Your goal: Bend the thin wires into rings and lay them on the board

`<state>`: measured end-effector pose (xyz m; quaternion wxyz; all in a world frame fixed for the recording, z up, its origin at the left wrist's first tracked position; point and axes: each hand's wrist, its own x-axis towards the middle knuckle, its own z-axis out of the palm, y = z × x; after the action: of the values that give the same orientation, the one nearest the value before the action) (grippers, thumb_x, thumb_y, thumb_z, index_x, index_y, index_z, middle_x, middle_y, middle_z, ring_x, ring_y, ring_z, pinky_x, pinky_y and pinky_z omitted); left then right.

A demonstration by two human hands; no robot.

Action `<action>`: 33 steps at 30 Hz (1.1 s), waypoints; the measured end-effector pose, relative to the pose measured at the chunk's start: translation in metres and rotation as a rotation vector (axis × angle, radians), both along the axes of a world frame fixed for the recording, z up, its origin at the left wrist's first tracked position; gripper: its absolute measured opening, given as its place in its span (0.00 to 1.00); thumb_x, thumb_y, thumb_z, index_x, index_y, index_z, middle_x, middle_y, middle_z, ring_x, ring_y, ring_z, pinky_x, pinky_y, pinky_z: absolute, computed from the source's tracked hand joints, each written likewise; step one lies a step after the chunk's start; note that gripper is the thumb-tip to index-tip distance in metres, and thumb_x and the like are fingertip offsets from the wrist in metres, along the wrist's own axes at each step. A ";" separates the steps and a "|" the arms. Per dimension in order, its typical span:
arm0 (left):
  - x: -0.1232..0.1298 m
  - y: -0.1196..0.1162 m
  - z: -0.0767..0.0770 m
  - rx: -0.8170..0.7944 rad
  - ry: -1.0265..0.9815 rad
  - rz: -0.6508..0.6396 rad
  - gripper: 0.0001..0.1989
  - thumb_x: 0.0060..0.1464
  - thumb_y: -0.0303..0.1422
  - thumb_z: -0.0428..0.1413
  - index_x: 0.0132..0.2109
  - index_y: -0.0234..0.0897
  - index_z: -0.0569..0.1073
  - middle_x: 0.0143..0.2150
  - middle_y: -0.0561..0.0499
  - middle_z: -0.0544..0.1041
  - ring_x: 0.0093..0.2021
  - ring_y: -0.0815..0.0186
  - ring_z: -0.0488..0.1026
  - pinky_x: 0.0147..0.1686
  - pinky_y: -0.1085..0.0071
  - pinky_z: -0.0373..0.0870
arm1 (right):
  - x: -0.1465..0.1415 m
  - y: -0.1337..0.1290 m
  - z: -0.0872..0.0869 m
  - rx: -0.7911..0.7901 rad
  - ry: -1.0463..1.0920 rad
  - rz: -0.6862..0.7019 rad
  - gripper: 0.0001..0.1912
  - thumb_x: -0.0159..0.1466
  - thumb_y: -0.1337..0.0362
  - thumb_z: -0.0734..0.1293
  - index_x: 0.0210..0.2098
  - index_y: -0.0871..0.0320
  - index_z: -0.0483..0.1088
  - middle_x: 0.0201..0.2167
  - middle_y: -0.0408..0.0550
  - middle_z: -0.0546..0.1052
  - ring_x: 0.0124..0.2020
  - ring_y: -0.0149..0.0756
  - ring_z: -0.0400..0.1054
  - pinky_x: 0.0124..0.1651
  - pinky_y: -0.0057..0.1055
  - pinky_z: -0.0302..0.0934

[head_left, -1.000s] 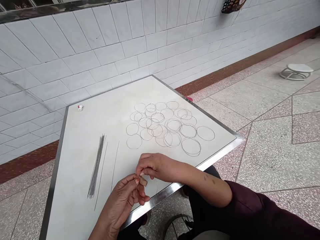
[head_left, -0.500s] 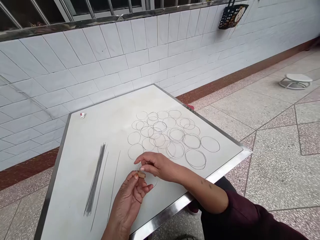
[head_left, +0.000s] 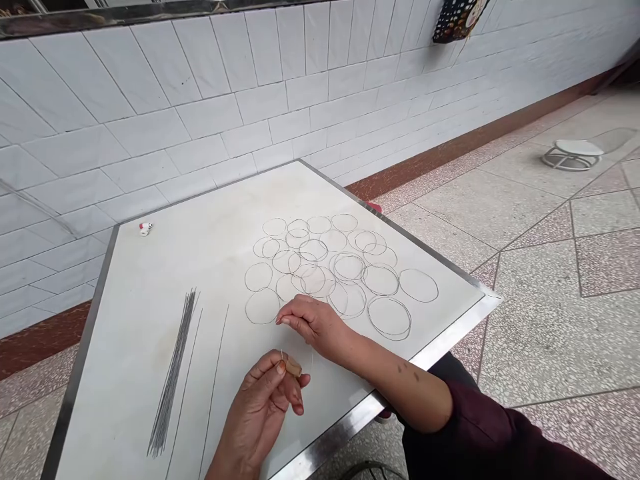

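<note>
My left hand (head_left: 260, 400) is closed near the table's front edge, thumb and forefinger pinching a thin wire (head_left: 282, 355) whose short end sticks up. A tan wrap (head_left: 293, 368) goes around one of its fingers. Above and to the right, my right hand (head_left: 313, 323) has its thumb and fingers pressed together. A faint stretch of the same wire shows below it; the exact grip is hidden by the fingers. Many thin wire rings (head_left: 263, 305) lie overlapping just beyond my hands. To the left rest a bundle of straight wires (head_left: 173, 373) and two single wires (head_left: 215, 383).
The white table (head_left: 200, 233) has a metal rim and stands against a tiled wall (head_left: 200, 127). A small red-and-white object (head_left: 145, 229) sits at its far left corner. A low round stool (head_left: 573, 153) is on the floor at right. A dotted bag (head_left: 457, 20) hangs on the wall.
My right hand has drawn up and away from my left, and its fingers have closed together. My left hand has lowered slightly, still pinching the wire. The view has tilted down a little.
</note>
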<state>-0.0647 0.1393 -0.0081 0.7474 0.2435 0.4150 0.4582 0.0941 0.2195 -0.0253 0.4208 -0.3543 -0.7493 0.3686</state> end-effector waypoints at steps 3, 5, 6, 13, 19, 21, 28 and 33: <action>0.001 0.001 -0.001 -0.026 -0.027 0.102 0.08 0.49 0.35 0.67 0.31 0.36 0.77 0.21 0.55 0.74 0.22 0.70 0.70 0.52 0.56 0.69 | 0.002 0.002 -0.005 0.010 0.013 -0.027 0.14 0.71 0.57 0.60 0.40 0.55 0.75 0.32 0.45 0.73 0.33 0.31 0.68 0.37 0.28 0.66; 0.000 0.001 -0.002 -0.051 -0.051 0.141 0.08 0.47 0.34 0.68 0.32 0.36 0.78 0.22 0.54 0.75 0.24 0.68 0.72 0.52 0.55 0.70 | 0.004 0.003 -0.006 -0.022 0.037 -0.031 0.13 0.71 0.57 0.60 0.41 0.54 0.75 0.32 0.44 0.73 0.30 0.29 0.67 0.35 0.27 0.65; 0.000 0.001 -0.002 -0.055 -0.059 0.144 0.08 0.47 0.34 0.68 0.32 0.36 0.78 0.23 0.53 0.76 0.25 0.67 0.73 0.52 0.55 0.70 | 0.005 0.003 -0.006 -0.050 0.053 -0.018 0.13 0.71 0.58 0.60 0.42 0.53 0.75 0.33 0.44 0.72 0.27 0.28 0.65 0.32 0.27 0.65; -0.006 0.001 -0.003 -0.040 -0.044 0.112 0.10 0.50 0.35 0.66 0.37 0.33 0.81 0.24 0.51 0.78 0.27 0.67 0.75 0.49 0.62 0.72 | 0.010 0.002 -0.006 0.019 0.076 0.066 0.13 0.72 0.61 0.59 0.44 0.52 0.75 0.32 0.43 0.69 0.31 0.29 0.64 0.35 0.26 0.63; -0.005 0.002 -0.002 -0.039 0.008 0.085 0.09 0.51 0.36 0.66 0.36 0.34 0.81 0.24 0.51 0.78 0.25 0.67 0.74 0.46 0.64 0.73 | 0.010 0.001 -0.010 0.059 0.020 0.101 0.11 0.71 0.64 0.60 0.45 0.52 0.74 0.33 0.43 0.68 0.31 0.28 0.62 0.35 0.25 0.62; -0.004 0.002 -0.002 -0.030 0.021 0.067 0.09 0.51 0.36 0.65 0.36 0.34 0.81 0.23 0.51 0.77 0.25 0.68 0.74 0.45 0.65 0.73 | 0.010 0.001 -0.012 0.070 0.016 0.120 0.11 0.71 0.65 0.60 0.46 0.51 0.74 0.34 0.43 0.67 0.31 0.27 0.62 0.35 0.25 0.62; -0.004 0.002 0.000 -0.048 0.040 0.061 0.10 0.48 0.36 0.67 0.35 0.34 0.80 0.24 0.51 0.77 0.25 0.67 0.73 0.44 0.62 0.73 | 0.011 0.000 -0.015 0.119 -0.011 0.151 0.12 0.71 0.67 0.60 0.49 0.52 0.73 0.33 0.42 0.65 0.31 0.26 0.62 0.35 0.24 0.62; -0.002 0.002 0.002 -0.028 0.045 0.064 0.09 0.51 0.36 0.65 0.36 0.34 0.80 0.23 0.52 0.75 0.24 0.68 0.72 0.45 0.61 0.72 | 0.012 0.001 -0.015 0.116 -0.032 0.151 0.12 0.70 0.67 0.60 0.49 0.52 0.73 0.34 0.42 0.66 0.31 0.27 0.63 0.35 0.25 0.63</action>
<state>-0.0665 0.1410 -0.0057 0.7260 0.2301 0.4457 0.4705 0.1057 0.2201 -0.0402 0.3996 -0.2779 -0.8007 0.3494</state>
